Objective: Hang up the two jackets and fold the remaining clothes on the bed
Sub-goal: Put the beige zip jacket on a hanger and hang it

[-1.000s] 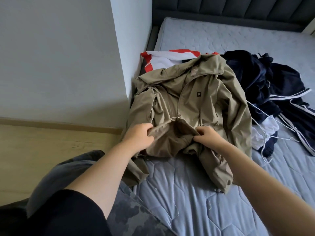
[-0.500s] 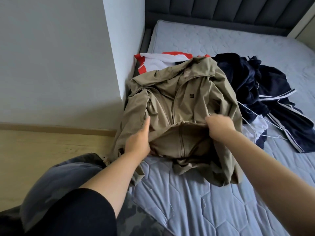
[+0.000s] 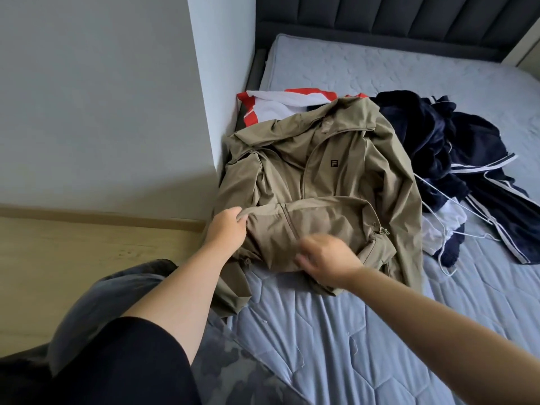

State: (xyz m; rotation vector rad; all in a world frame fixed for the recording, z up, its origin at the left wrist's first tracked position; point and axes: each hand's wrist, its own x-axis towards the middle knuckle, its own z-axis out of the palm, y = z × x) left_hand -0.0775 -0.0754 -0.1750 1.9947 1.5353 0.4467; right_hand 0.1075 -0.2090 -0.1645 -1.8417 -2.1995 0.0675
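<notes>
A khaki zip jacket (image 3: 344,168) lies front up near the bed's left edge, its hem folded up over its middle. My left hand (image 3: 226,229) grips the left end of that folded hem. My right hand (image 3: 324,260), blurred, lies with loose fingers on the lower part of the fold. A red and white garment (image 3: 271,105) pokes out from under the jacket's collar. To the right lies a heap of navy clothes with white stripes (image 3: 455,159), with white fabric and white cords (image 3: 438,232) at its near side.
The grey quilted mattress (image 3: 365,331) spreads in front and to the right. A dark padded headboard (image 3: 394,21) stands at the back. A white wall corner (image 3: 204,112) juts in at the left, above wooden flooring (image 3: 73,252). My camouflage-clad knee (image 3: 117,302) rests at the bed's edge.
The jacket's hem has been folded up over its middle and flattened. My right hand let go of the hem and slid down left onto the fold. My left hand now grips the hem's left end.
</notes>
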